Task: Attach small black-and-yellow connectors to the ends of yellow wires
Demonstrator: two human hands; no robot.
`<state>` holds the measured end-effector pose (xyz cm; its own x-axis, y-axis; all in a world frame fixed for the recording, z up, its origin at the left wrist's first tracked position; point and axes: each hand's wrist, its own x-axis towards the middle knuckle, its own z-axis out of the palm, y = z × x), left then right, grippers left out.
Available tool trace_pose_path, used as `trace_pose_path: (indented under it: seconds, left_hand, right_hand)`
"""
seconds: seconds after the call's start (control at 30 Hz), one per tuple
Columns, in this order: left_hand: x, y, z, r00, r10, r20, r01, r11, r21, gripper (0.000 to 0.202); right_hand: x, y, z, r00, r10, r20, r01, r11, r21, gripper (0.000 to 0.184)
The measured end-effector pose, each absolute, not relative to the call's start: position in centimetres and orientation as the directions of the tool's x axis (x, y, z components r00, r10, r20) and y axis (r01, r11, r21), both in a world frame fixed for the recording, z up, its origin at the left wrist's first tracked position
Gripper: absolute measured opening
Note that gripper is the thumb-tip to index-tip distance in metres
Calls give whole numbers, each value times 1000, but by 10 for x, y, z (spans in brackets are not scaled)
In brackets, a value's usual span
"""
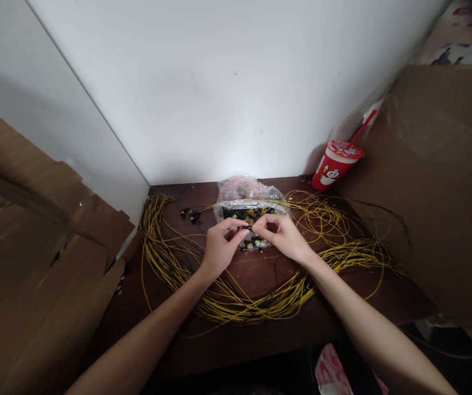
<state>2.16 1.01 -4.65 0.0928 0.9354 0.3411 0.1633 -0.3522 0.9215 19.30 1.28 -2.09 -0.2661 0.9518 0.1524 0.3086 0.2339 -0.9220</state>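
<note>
My left hand (223, 244) is closed in a pinch on a small black part (243, 227). Close beside it, my right hand (280, 235) also pinches thumb to fingers; what lies between them is too small to make out. Just behind both hands, a clear plastic bag (242, 189) holds many small black-and-yellow pieces (230, 213). Several similar loose pieces (250, 245) show below the fingertips. A long bundle of yellow and black wires (236, 312) curves around the near side of the hands, passing under both forearms.
More black pieces (190, 214) lie left of the bag. Loose wire loops (322, 216) spread to the right. A red cup with a straw (335, 167) stands at the back right. Cardboard (34, 274) flanks the brown table (256, 274) on the left, with another cardboard panel (437, 181) opposite.
</note>
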Motion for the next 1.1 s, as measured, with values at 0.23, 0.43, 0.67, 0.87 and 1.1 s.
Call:
trace_pose_path:
  seconds: [0.23,0.43,0.67,0.87,1.1]
  left_hand:
    - [23,9,-46,89,934,346,164,-357,920,11]
    - [23,9,-44,42,936,350,158,-352,923,11]
    - [24,8,-45,97,927,362,172,-374,911,10]
    - [24,7,-43,117,916,383,196,-400,895,10]
    - [24,7,-41,104,894,436,218,-449,867,9]
  right_hand:
    - [192,12,-18,-280,940,193,296,276,-915,28]
    - [196,13,-16,-242,944,223,367,302,-880,25]
    - [193,11,-21,-270,935,231,348,318,-882,29]
    - [190,9,-21,-251,960,120,269,189,-944,33]
    - [192,12,-21,-209,941,266,353,327,-876,27]
